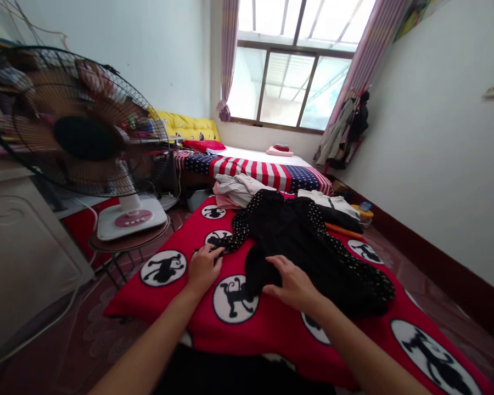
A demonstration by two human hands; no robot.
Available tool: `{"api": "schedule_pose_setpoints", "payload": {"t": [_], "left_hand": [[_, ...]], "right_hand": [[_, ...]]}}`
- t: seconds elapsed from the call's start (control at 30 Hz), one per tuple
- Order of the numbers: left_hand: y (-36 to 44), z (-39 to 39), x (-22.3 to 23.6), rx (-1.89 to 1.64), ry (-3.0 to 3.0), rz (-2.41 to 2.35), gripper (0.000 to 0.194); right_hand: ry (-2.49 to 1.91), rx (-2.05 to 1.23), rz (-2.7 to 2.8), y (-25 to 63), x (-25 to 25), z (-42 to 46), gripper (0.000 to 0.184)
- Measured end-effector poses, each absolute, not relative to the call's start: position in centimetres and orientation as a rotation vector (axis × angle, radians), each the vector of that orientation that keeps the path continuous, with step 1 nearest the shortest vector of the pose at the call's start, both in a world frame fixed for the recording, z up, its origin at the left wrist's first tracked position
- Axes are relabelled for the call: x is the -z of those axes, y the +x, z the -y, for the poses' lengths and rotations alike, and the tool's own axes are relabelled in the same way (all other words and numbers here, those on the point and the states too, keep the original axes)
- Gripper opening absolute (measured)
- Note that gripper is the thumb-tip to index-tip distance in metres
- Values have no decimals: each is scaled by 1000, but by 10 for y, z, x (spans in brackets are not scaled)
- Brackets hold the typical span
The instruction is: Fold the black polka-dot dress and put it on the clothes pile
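Black blouse (288, 236) with white-dotted sleeves lies across the middle of the frame, body roughly flat, hem toward the lower edge, on a red blanket (222, 339) printed with monkey medallions. One dotted sleeve (240, 226) bends out toward centre left; the other dotted sleeve (354, 264) trails to the right, its end by the hem.

Left hand (205, 267), left of centre: fingers curled at the end of the nearer sleeve, touching it. Cannot tell whether cloth is pinched or merely pressed. Right hand (291, 282), just right of centre: fingers loosely spread over the lower left part of the blouse body, thumb apart, near the cloth's edge; no pinch seen.

State of the work, by my reading: the stack of folded clothes (333, 208) right of the blouse, white on top, dark beneath, orange lowest, looks done. Blouse laid out but unfolded, both sleeves loose; early stage for this piece. Heap of pale clothes (237, 189) above it, grey and pink, lies rumpled; seemingly left undone.
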State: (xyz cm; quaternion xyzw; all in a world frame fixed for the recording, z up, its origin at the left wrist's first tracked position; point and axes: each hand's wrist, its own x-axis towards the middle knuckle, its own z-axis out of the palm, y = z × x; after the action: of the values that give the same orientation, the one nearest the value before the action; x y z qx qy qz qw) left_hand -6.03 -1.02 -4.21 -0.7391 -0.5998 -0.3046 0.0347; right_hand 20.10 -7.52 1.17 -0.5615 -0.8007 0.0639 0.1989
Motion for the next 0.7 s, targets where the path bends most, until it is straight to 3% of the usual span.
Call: {"api": "schedule_pose_setpoints", "payload": {"t": [0.07, 0.2, 0.33, 0.47, 0.57, 0.7], "left_hand": [[-61, 13, 42, 951, -2310, 1830, 33], [-66, 10, 46, 1088, -2357, 1852, 34], [-74, -25, 34, 1712, -2151, 2024, 36], [-63, -73, 2, 2273, -1776, 1965, 52], [-38, -85, -13, 2167, -1992, 1955, 62], [-6, -54, -2, 2035, -2433, 1912, 38]], "right_hand": [[-1553, -103, 2275, 169, 3, 70, 69], [-1568, -41, 2096, 156, 30, 58, 29], [-1400, -319, 1543, 174, 40, 46, 16], [-1258, -417, 1091, 184, 42, 47, 27], [-1244, -372, 1085, 183, 41, 55, 27], [-1155, -290, 1345, 173, 39, 72, 19]]}}
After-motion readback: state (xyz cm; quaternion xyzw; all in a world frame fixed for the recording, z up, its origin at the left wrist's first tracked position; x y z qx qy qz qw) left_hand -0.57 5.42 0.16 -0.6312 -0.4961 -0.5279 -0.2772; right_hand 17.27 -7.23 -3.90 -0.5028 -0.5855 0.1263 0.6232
